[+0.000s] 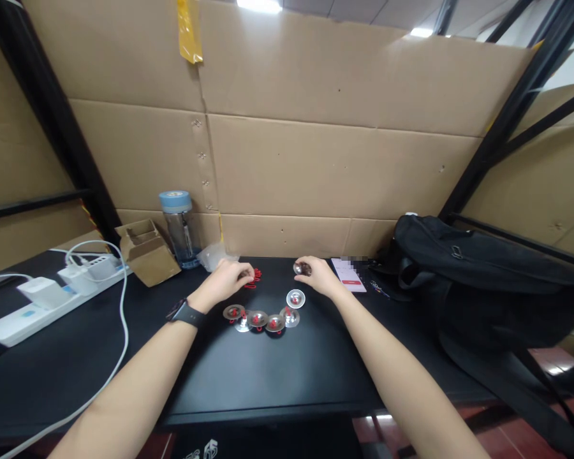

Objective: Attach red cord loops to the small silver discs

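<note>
My left hand (226, 280), with a dark watch on its wrist, is closed with its fingertips at a small bunch of red cords (254, 279). At the far side of the table my right hand (319, 276) grips a shiny finger cymbal (300, 269) by its edge; the fingers partly hide it. A curved row of several more finger cymbals lies between the forearms, some overlapping and most with red cord loops at the centre. One cymbal (295, 298) sits at the right end of the row, just below my right hand, and another (234, 312) at the left end.
On the left are a white power strip (52, 301) with cables, an opened cardboard box (149, 255) and a blue-lidded bottle (180, 231). A clear plastic bag (215, 255) lies behind my left hand. On the right are a phone (350, 278) and a black backpack (478, 280). Cardboard walls enclose the black table.
</note>
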`<state>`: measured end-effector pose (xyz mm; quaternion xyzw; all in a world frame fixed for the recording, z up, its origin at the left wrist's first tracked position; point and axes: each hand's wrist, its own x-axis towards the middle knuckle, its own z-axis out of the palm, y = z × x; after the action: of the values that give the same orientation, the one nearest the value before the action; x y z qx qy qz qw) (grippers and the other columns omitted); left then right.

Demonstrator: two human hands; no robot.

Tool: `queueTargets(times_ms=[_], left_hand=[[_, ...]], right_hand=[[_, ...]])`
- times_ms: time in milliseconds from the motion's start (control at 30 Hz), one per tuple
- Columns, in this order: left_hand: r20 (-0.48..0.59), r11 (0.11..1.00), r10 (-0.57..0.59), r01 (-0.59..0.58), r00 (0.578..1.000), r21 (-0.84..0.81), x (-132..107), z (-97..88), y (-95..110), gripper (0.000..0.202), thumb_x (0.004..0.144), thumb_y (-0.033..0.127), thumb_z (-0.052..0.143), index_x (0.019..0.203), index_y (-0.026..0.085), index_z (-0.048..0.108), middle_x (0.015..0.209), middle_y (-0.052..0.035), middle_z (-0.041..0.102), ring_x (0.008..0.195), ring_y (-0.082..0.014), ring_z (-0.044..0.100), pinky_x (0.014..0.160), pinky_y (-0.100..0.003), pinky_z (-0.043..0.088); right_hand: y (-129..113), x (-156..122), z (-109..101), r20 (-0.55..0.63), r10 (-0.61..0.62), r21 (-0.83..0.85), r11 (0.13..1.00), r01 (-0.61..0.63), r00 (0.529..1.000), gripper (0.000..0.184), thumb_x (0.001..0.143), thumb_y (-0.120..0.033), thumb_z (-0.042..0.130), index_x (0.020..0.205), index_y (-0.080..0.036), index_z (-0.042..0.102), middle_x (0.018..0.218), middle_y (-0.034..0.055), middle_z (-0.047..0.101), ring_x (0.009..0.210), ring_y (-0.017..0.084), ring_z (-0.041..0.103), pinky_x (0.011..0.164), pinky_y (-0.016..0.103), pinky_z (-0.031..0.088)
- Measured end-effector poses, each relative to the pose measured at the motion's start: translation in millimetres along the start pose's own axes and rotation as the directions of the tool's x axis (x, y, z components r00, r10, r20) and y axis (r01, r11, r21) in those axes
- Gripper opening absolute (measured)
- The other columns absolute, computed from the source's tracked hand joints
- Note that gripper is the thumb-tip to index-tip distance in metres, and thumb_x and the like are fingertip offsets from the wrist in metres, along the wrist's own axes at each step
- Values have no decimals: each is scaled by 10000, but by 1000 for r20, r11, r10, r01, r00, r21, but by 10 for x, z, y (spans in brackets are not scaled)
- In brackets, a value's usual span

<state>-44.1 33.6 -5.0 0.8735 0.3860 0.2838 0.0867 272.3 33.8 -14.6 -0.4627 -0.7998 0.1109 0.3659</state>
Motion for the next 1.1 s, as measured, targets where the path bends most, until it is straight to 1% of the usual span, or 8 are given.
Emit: queueTargets(times_ms=[133,267,367,567,700,833,933,1100], left_hand=[[48,998,47,-48,998,26,-27,-12,-214,212,896,422,646,852,242,750,920,-50,746,875,-199,675,846,-299,459],[29,996,-10,8,1000,85,-41,58,-304,176,873,390,663,824,251,757,936,-47,740,905,-207,664,847,-304,451],[18,992,-33,31,999,122,-43,87,-307,166,867,379,665,819,248,755,926,-41,736,897,-205,659,846,-303,444],[43,987,12,-19,999,158,-32,102,-196,128,840,367,712,849,243,742,947,-39,719,890,-211,651,839,-312,441],[27,977,-15,9,1000,213,-28,127,-85,91,849,321,699,822,238,724,939,-38,705,882,-213,646,822,-319,437],[8,987,7,-8,1000,160,-25,131,3,173,911,334,619,820,224,716,929,-48,696,870,-203,635,823,-315,447],[5,993,41,-42,999,110,-15,130,65,195,930,346,596,848,213,713,961,-55,696,896,-202,626,836,-313,454],[46,991,112,-115,993,61,5,179,221,180,947,348,588,899,229,713,970,-40,700,915,-199,619,892,-335,453]], right_hand=[[266,-3,-99,-28,83,-99,991,-85,996,271,697,-262,833,945,-199,742,911,41,751,804,190,688,788,310,517],[346,-14,-98,8,144,-131,981,-142,990,283,690,-235,840,953,-214,740,885,26,754,786,182,691,751,284,513],[365,-20,-71,28,153,-147,978,-147,988,296,705,-214,833,984,-216,735,901,25,753,800,179,691,764,282,509],[379,-29,-84,95,156,-164,977,-139,983,311,715,-262,841,1001,-194,739,922,53,742,843,207,685,804,320,518],[219,-22,-151,175,31,-172,985,-1,984,478,663,-94,821,1116,-208,719,1149,87,677,1094,240,623,983,373,473],[-19,-16,-179,440,-93,-92,985,148,893,513,649,62,716,1038,-268,766,1199,51,650,1134,227,614,1015,362,454],[-117,-11,-155,526,-125,-46,984,174,842,363,701,-22,764,960,-273,799,1246,52,642,1142,241,625,1031,378,438],[-159,-1,-132,498,-169,65,985,158,851,106,823,-255,771,917,-267,818,1191,54,682,1073,221,661,980,337,467]])
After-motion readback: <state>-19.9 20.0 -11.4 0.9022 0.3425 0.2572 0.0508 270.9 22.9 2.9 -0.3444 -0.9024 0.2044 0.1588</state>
